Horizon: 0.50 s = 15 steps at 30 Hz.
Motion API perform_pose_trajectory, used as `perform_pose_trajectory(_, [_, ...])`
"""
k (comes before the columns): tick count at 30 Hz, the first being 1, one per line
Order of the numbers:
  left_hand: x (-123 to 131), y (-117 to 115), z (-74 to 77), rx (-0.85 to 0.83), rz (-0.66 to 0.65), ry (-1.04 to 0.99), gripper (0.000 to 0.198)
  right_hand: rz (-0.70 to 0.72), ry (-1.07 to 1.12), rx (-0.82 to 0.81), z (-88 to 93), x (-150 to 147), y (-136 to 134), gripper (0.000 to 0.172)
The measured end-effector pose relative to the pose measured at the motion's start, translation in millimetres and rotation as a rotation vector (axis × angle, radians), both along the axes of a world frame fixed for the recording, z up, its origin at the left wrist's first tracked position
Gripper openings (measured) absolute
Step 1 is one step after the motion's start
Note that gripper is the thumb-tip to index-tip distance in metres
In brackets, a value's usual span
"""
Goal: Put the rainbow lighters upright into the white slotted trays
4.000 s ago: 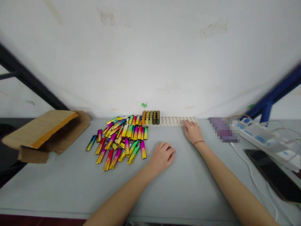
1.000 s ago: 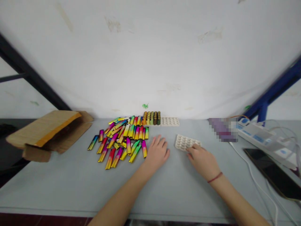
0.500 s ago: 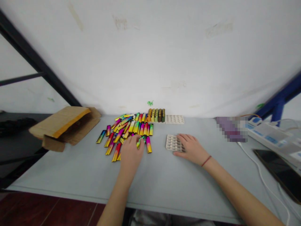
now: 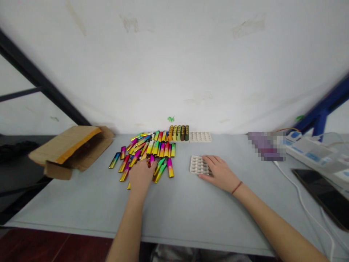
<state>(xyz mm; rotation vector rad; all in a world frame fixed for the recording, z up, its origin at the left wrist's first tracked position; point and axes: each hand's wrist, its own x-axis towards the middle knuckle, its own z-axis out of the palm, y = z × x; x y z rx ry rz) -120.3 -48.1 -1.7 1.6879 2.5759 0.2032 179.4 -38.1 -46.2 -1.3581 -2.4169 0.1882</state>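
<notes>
A loose pile of shiny, multicoloured flat sticks, whose kind I cannot make out, lies left of the table's middle. My left hand reaches over the near side of this pile with bent fingers; the fingertips are hidden, so any hold on a stick does not show. To the right, a white tray with rows of round hollows lies flat. My right hand grips that tray from its right side, thumb at the near edge and fingers across the far edge, covering its right part.
Against the wall, upright sticks stand in rows beside a second white tray. An opened cardboard box sits at left. On the right are a dark phone, a white cable, a power strip and a pixelated purple object.
My left hand has moved left and slightly nearer over the pile, uncovering green-and-gold sticks on its right. My right hand stays at the tray. The whole view has shifted slightly.
</notes>
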Motion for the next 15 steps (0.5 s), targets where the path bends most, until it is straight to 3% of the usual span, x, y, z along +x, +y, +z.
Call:
perform_pose_trajectory(3, [-8, -2, -5.2, 0.084, 0.004, -0.028, 0.042, 0.003, 0.0, -0.011, 2.0, 1, 0, 0.061])
perform_pose_trajectory(8, [-12, -6, 1.9, 0.431, -0.053, -0.234, 0.033, 0.019, -0.003, -0.056, 5.9, 2, 3, 0.061])
perform_pose_trajectory(11, [6, -2, 11.9, 0.58, -0.106, -0.573, 0.026, 0.033, 0.005, -0.075, 5.8, 6, 6, 0.064])
perform_pose_trajectory(15, [42, 14, 19.5, 0.625, -0.221, -1.214, 0.035, 0.017, 0.025, -0.082, 2.2, 17, 9, 0.089])
